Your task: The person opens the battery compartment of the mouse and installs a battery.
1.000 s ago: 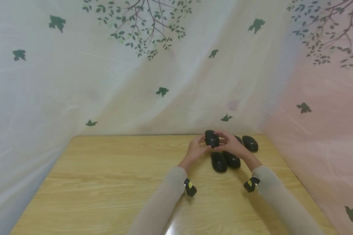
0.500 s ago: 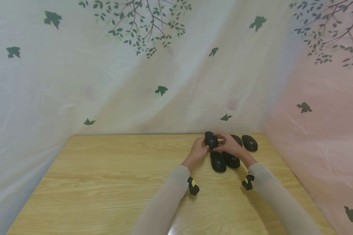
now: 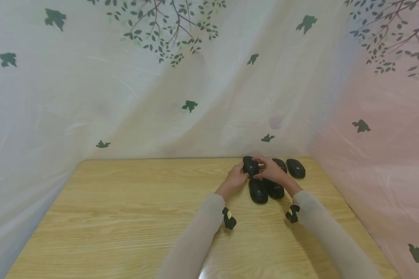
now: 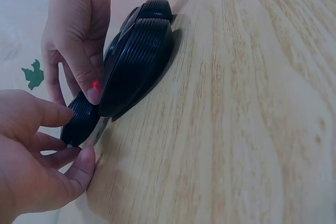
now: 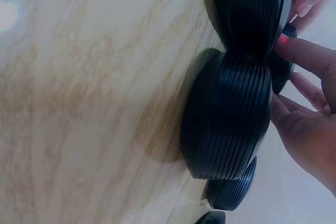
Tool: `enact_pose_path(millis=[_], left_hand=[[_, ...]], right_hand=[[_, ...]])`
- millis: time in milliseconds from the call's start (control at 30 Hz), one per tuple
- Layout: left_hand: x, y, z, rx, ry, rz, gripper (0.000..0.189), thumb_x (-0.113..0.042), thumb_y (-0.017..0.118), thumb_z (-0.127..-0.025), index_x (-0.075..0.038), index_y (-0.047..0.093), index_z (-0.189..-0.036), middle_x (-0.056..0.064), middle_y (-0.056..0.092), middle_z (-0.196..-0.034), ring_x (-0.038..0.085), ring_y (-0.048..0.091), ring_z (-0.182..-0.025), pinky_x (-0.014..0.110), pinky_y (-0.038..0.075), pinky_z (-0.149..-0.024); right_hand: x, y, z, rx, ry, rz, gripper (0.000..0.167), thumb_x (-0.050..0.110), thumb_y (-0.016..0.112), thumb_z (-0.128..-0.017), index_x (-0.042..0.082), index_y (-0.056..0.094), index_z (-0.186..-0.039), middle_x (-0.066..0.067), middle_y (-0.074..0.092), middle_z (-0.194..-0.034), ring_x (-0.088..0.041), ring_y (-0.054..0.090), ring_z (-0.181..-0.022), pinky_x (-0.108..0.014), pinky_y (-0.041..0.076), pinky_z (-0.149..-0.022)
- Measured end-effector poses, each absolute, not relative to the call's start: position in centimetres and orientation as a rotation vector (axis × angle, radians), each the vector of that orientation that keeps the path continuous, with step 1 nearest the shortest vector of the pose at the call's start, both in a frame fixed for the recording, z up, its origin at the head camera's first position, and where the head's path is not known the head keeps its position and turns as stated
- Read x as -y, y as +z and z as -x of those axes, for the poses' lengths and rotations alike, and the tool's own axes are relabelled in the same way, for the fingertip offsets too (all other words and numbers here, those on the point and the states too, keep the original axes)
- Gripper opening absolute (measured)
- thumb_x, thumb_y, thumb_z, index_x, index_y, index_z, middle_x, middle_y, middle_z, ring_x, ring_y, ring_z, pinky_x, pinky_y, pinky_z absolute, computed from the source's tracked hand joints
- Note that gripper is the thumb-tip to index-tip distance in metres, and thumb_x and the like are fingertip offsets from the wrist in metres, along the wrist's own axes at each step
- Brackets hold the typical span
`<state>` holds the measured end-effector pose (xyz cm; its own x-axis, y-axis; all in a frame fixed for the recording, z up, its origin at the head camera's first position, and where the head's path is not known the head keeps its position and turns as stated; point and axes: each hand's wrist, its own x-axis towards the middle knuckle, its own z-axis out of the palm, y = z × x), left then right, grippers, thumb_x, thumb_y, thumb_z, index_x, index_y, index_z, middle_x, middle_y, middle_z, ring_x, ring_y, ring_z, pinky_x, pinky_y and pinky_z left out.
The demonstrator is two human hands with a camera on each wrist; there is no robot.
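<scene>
Near the table's back edge, both hands are on one black computer mouse (image 3: 250, 166). My left hand (image 3: 236, 176) grips it from the left, with thumb and fingers around its side in the left wrist view. From the right, my right hand (image 3: 270, 169) pinches it, fingers at its far end and thumb at its near end. In the left wrist view the held mouse (image 4: 83, 119) sits low at the wood, just beyond another black mouse (image 4: 139, 66). Two mice lie side by side just in front of the hands, a left one (image 3: 258, 191) and a right one (image 3: 275, 189).
Behind the right hand lies a partly hidden black mouse (image 3: 280, 164); farther right is another mouse (image 3: 295, 168). The wooden table (image 3: 125, 209) meets a printed cloth wall (image 3: 209, 128) at the back and a pinkish one (image 3: 377, 162) on the right.
Both hands have lowered the held mouse slightly toward the table and the front mice, mostly in the first half second. Since then hands and mouse have barely moved; the head view shifts slightly.
</scene>
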<state>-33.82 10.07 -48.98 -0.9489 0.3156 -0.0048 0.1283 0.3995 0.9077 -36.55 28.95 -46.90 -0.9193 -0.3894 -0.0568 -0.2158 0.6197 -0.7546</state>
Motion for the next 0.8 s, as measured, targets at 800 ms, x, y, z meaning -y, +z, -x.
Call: enact_pose_path(millis=[800], left_hand=[[-10.4, -49.5, 34.15, -2.538, 1.536, -0.256, 0.059, -0.008, 0.056, -0.095, 0.01, 0.041, -0.15, 0.035, 0.047, -0.143, 0.043, 0.048, -0.137, 0.047, 0.038, -0.121]], right_hand=[[-28.7, -47.0, 36.77, -2.631, -1.024, 0.482, 0.07, 0.002, 0.074, -0.09, -0.006, 0.041, -0.15, -0.035, 0.039, -0.154, -0.055, 0.051, -0.132, -0.055, 0.056, -0.098]])
